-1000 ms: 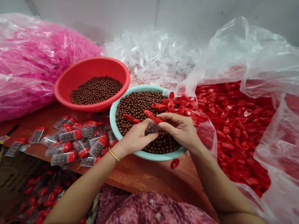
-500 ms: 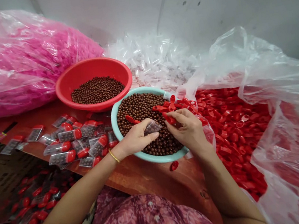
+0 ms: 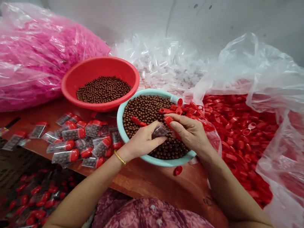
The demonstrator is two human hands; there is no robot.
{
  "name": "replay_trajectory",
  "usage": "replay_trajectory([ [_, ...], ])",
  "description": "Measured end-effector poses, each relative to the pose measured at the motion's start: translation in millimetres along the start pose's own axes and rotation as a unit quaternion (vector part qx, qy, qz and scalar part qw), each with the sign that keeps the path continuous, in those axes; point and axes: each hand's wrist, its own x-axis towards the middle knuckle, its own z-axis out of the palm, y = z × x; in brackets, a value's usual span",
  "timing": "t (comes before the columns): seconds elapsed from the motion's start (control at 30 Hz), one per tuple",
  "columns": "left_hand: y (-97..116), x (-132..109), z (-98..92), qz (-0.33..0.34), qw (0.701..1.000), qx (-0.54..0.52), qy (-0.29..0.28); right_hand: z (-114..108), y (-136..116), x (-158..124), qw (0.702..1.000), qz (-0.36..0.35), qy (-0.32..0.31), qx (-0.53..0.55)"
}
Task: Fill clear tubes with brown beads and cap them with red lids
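Observation:
Over a pale blue basin (image 3: pixel 121 128) of small brown balls (image 3: pixel 147 109), my left hand (image 3: pixel 144 141) is closed on a clear plastic container (image 3: pixel 160 131) with dark balls inside. Close beside it, my right hand (image 3: pixel 190 131) pinches a red plastic cap (image 3: pixel 168 120) between thumb and fingers. The cap and the container are near each other; I cannot tell whether they touch. More red caps (image 3: pixel 170 109) lie on the balls at the basin's right side, and a couple (image 3: pixel 138 121) rest near my left hand.
A red basin (image 3: pixel 68 90) of brown balls stands behind. Filled, red-capped containers (image 3: pixel 73 134) lie left on the table (image 3: pixel 156 182), with more in a carton (image 3: pixel 1 176) below. A bag of pink pieces (image 3: pixel 38 58), clear empty containers (image 3: pixel 161 59) and a heap of red caps (image 3: pixel 237 131) surround the basins.
My right hand has turned the red cap more upright beside the container. My left hand still holds the container. The whole view has shifted slightly.

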Motion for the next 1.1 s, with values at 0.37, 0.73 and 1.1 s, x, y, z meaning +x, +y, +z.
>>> replay_trajectory([
  [0.37,-3.8,1.3,0.7,-0.023,0.999,-0.014,0.021,3.8,-8.2,-5.7,0.980,-0.116,-0.056,-0.154],
  [0.73,2.3,1.4,3.5,-0.074,0.992,-0.100,0.004,3.4,-5.9,0.8,0.988,-0.118,-0.007,-0.101],
  [1.1,3.1,-3.5,0.9,-0.023,0.996,0.077,-0.031,37.8,-18.8,32.3,0.980,0.101,-0.136,0.106],
])
